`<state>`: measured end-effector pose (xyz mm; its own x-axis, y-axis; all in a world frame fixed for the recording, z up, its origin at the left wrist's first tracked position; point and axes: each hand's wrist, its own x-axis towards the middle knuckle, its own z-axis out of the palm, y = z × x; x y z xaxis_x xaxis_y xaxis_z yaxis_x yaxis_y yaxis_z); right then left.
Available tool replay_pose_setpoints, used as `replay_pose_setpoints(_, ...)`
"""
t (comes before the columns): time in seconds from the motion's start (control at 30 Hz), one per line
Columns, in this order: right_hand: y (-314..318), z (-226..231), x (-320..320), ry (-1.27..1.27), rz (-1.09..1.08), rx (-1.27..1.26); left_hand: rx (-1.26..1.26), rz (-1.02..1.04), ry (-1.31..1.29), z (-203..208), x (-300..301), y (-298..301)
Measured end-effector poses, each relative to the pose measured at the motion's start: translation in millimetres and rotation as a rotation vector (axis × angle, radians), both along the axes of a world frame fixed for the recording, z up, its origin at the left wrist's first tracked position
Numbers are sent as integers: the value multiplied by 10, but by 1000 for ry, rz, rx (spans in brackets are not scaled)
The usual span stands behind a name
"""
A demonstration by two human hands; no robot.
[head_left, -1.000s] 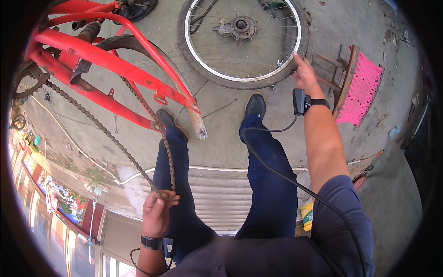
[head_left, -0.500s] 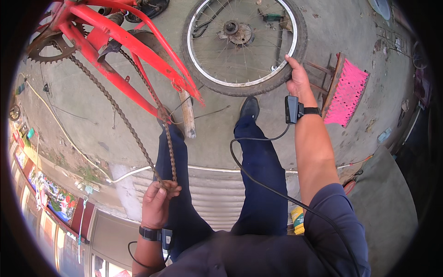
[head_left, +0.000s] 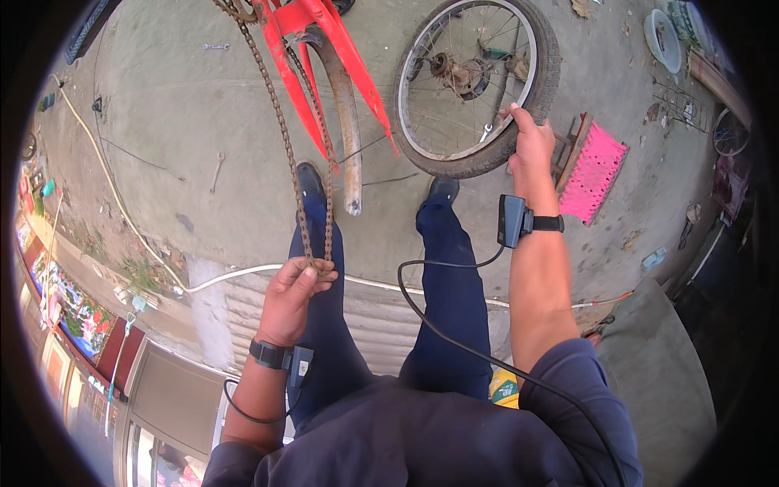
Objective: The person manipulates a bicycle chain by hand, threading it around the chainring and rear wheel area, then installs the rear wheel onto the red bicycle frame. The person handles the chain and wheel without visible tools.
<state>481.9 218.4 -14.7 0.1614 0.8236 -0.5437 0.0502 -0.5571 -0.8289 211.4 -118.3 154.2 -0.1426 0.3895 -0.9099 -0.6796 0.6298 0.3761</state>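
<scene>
Pinched in my left hand (head_left: 294, 294) is the near loop of a rusty bicycle chain (head_left: 282, 130), pulled toward me. Its two strands run up beside the red bicycle frame (head_left: 286, 77) to the chainring (head_left: 237, 8), which is partly cut off by the view's edge. My right hand (head_left: 531, 144) grips the near right rim and tyre of a bicycle wheel (head_left: 422, 144), my thumb over the silver rim. The wheel is tilted, its hub (head_left: 442, 65) facing up. Between the frame's rear stays and my feet lies a curved, dirty mudguard (head_left: 350, 162).
A low stool with a pink woven seat (head_left: 596, 172) stands right of the wheel. Wrenches (head_left: 217, 172) lie on the concrete at left. A pale hose (head_left: 231, 277) crosses the ground before me. A basin (head_left: 663, 40) sits at the far right.
My left hand has risen slightly and moved right with the chain. The wheel has tilted and shifted right in my right hand. The red frame appears farther up and right as the view turned.
</scene>
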Motion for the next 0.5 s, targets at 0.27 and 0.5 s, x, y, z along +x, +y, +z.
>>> replay_pose_setpoints(0.27, -394, 1054, 148, -258, 263, 143, 56, -41, -16, 59, -49, 36)
replay_pose_setpoints(0.5, -865, 1833, 491, -506, 477, 250, 92, -72, 1, 106, -88, 130)
